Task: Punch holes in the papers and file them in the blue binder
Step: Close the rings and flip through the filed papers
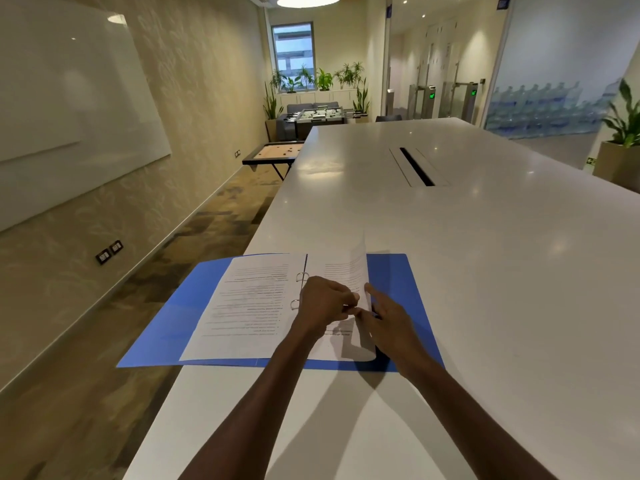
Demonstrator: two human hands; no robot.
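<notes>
The blue binder (pixel 173 327) lies open on the white table (pixel 485 271), its left cover hanging past the table's left edge. Printed papers (pixel 242 306) sit on its two metal rings (pixel 300 289). One sheet (pixel 358 268) stands lifted and curved on the right side. My left hand (pixel 323 303) pinches the lower edge of that lifted sheet with curled fingers. My right hand (pixel 388 317) rests just right of it, forefinger stretched out and touching the sheet's edge. No hole punch is in view.
A black cable slot (pixel 417 166) runs along the table's middle, far ahead. The table's left edge drops to carpeted floor. A whiteboard (pixel 69 98) hangs on the left wall. Game tables (pixel 273 154) and potted plants (pixel 623 126) stand at the far end and right.
</notes>
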